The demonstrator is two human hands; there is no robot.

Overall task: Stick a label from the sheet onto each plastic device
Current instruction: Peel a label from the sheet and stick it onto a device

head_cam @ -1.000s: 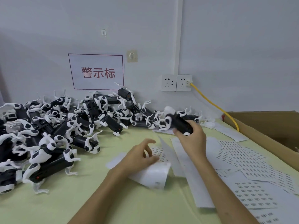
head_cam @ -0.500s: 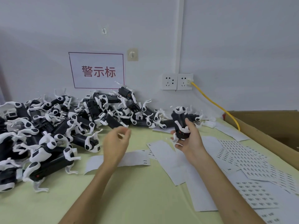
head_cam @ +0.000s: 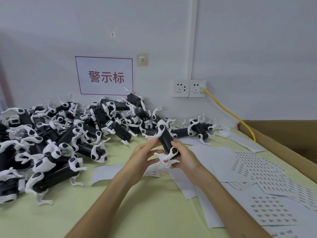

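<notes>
Dozens of black-and-white plastic devices (head_cam: 60, 134) lie heaped across the left and rear of the pale green worktop (head_cam: 145, 212), the pile reaching the wall beneath a red-lettered sign (head_cam: 104, 76). From my remote seat I see one device (head_cam: 165, 140) held clear of the worktop at centre, tilted, its upper end leaning toward the wall. The right hand (head_cam: 185, 158) has its grip closed round the lower end, fingers curled about the black body. The left hand (head_cam: 144, 158) meets the device's left flank with its fingertips (blurred, so I cannot tell whether that grip pinches or merely presses). Beneath the hands a nearly stripped label sheet (head_cam: 109, 174) lies flat, with a few labels near its right edge. More label sheets (head_cam: 267, 182) overlap in a fan on the right, running close to the cardboard box (head_cam: 283, 134) that borders the worktop's right edge. A yellow cable (head_cam: 231, 114) slants from the wall sockets (head_cam: 188, 88) down to the box's left rim. Open green surface shows in the near foreground, between pile and sheets, around both forearms.
</notes>
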